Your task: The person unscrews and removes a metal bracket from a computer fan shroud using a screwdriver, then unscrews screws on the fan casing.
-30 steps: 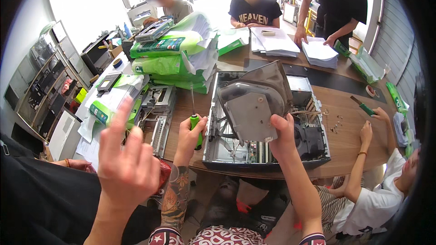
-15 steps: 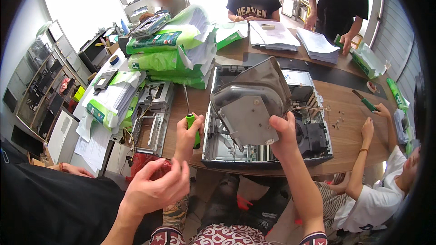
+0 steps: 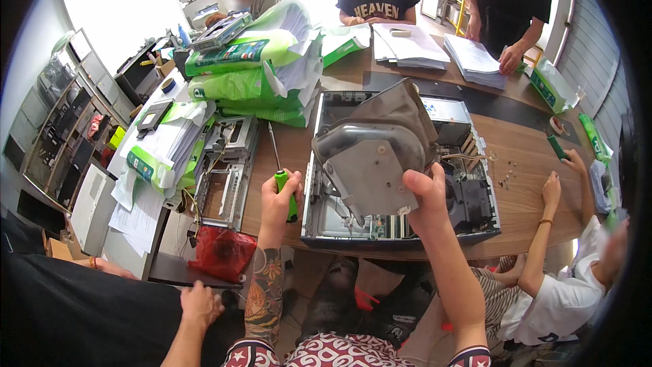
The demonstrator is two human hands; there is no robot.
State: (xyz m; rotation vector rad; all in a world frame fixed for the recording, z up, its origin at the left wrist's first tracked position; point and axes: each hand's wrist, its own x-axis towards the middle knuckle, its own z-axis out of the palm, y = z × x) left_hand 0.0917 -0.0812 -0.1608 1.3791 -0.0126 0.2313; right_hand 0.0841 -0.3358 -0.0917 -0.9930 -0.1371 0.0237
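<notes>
My left hand is wrapped round the green handle of a screwdriver, its shaft pointing up and away. My right hand grips the lower right edge of a grey plastic air duct, with the thumb on its flat face. The duct is tilted over an open desktop computer case and hides part of its inside. A black fan housing, a metal power supply box and several cables show in the case, to the right of the duct.
Stacked green paper packs stand behind left, beside a metal drive frame. A red plastic bag lies at the table's near left edge. Small screws are scattered right. Co-workers sit or stand around, one hand close by my left arm.
The co-worker's hand at left has dropped down and away from in front of my left forearm. My hands keep their hold, with the screwdriver tip shifted slightly left. The far-right standing person's hand has moved toward the papers.
</notes>
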